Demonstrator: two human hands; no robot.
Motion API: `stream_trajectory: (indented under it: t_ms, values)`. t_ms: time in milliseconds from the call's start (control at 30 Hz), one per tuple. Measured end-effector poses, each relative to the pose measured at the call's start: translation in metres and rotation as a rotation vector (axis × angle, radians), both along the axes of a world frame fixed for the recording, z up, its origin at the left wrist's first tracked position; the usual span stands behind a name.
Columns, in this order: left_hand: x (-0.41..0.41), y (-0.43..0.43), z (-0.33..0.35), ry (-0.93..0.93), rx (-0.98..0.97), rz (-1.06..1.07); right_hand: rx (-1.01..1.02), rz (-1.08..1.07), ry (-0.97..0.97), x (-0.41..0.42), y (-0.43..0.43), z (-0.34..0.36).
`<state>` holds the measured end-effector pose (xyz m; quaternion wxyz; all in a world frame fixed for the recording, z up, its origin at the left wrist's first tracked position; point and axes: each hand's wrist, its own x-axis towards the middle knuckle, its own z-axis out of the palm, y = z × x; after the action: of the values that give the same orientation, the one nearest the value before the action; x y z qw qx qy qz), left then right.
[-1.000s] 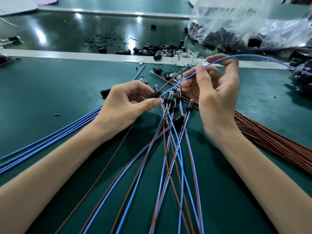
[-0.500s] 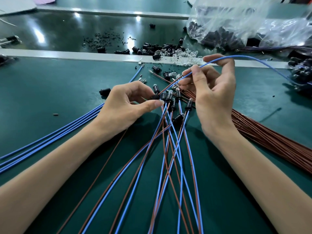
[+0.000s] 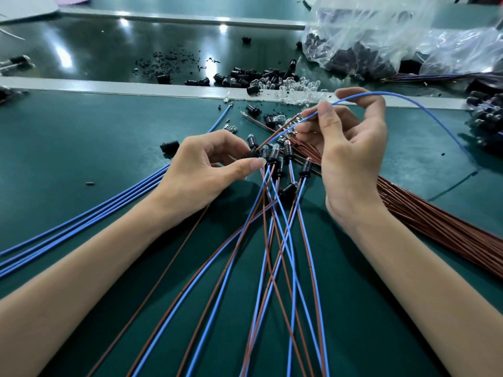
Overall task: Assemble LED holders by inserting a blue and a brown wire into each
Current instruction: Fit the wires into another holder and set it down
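1. Left hand [image 3: 215, 167], ctr of frame, pinches a small black LED holder [image 3: 252, 154] btwn thumb and fingertips, low over the green counter [image 3: 81, 137].
2. One brown wire [image 3: 272, 137] runs from that holder up and to the right, toward the right hand [image 3: 351, 159]. Can't tell how far its end sits inside.
3. Right hand, right of ctr and raised higher, palm side to the camera, grips a blue wire [image 3: 408, 99] w/ thumb and curled fingers. The wire's short end sticks out left of the thumb, aimed down-left at the holder but apart from it. The rest arcs over the index finger and drops toward the right edge.
4. Btwn the two hands lie finished pieces [image 3: 287, 149]: black holders w/ clear LED tips, each w/ a blue and a brown lead. The leads cross and fan out to the bottom of the frame.
5. Left side: bunch of loose blue wires [image 3: 81, 224], side by side, running under the left wrist.
6. Lower right: thick brown bundle [image 3: 435, 221], its metal ends near the right hand's fingers.
7. Upper ctr: loose black holders [image 3: 245, 77] and clear LEDs [image 3: 296, 87], scattered by a pale strip.
8. One stray holder [image 3: 169, 146] lies just left of the left hand.
9. Upper right: clear plastic bags [image 3: 381, 36] w/ dark parts inside.
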<state>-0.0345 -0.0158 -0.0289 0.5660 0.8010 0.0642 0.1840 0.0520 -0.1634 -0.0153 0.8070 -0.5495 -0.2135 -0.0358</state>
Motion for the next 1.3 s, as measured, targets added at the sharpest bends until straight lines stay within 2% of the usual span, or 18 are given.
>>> stream_trajectory:
  t_ms: [667, 933, 1167, 1300]
  values:
    - [-0.0006, -0.0011, 0.0001, 0.013, 0.028, -0.001, -0.136, 0.136, 0.018, -0.0052, 0.0014, -0.0037]
    - [-0.0018, -0.0044, 0.0029, 0.015, -0.008, -0.031, -0.173, 0.12, 0.004, -0.0032, 0.0004, -0.0046]
    - [-0.0028, -0.0069, 0.005, 0.016, -0.011, -0.066, -0.248, 0.25, -0.011, -0.0003, -0.0025, -0.0063]
    - [-0.0026, -0.0071, 0.006, 0.014, -0.005, -0.083, -0.39, 0.291, -0.085, -0.0005, -0.0018, -0.009]
